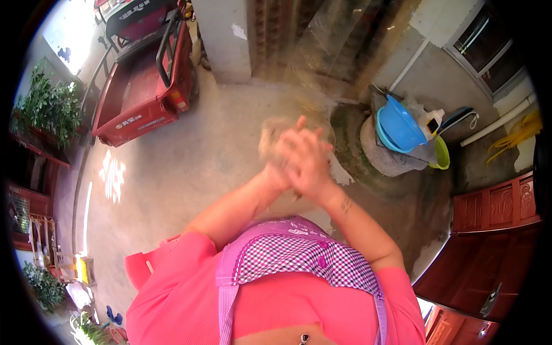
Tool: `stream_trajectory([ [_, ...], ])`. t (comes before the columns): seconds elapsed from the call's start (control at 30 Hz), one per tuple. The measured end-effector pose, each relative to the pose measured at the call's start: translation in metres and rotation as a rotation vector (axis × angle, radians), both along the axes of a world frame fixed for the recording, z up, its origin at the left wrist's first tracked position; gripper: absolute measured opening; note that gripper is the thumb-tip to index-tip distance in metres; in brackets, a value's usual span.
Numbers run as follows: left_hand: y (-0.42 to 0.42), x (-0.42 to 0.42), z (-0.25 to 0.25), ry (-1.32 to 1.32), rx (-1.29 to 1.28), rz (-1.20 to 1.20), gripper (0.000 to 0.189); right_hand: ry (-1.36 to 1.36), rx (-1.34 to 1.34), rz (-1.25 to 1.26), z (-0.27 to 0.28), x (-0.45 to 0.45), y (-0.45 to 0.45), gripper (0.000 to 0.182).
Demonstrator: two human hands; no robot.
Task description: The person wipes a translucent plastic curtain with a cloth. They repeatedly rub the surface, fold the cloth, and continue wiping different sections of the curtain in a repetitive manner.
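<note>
My left hand (279,166) and my right hand (308,161) are pressed together in front of my chest, fingers overlapping and blurred by motion. A blurred tan shape (271,133) shows at the upper left of the hands; it cannot be told what it is or whether it lies between the palms. A small brownish bit shows below the palms. Both forearms are bare, and small dark marks are on the right one. A purple apron (297,254) with a checked band and buttons covers part of a pink top.
A red cargo tricycle (142,86) stands at the upper left on the concrete floor (172,172). Blue basins (401,123), a white bottle (433,120) and a green basin (442,153) sit on and by a round stone stand at the right. Potted plants (51,108) line the left; a red-brown door (478,267) is at lower right.
</note>
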State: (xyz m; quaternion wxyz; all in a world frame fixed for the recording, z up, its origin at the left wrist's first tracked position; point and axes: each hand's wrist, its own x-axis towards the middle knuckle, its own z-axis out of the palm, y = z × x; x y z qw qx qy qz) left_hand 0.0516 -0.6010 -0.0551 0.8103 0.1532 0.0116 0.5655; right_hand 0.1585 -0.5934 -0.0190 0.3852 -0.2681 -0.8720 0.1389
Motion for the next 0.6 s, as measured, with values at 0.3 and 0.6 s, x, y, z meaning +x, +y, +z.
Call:
stream_trajectory([
  [0.3, 0.017, -0.002, 0.003, -0.009, -0.238, 0.074, 0.047, -0.047, -0.082, -0.036, 0.010, 0.017, -0.028, 0.043],
  [0.6, 0.012, 0.008, 0.027, 0.168, -0.276, 0.179, 0.045, -0.046, 0.089, -0.131, 0.006, 0.023, 0.007, 0.053],
])
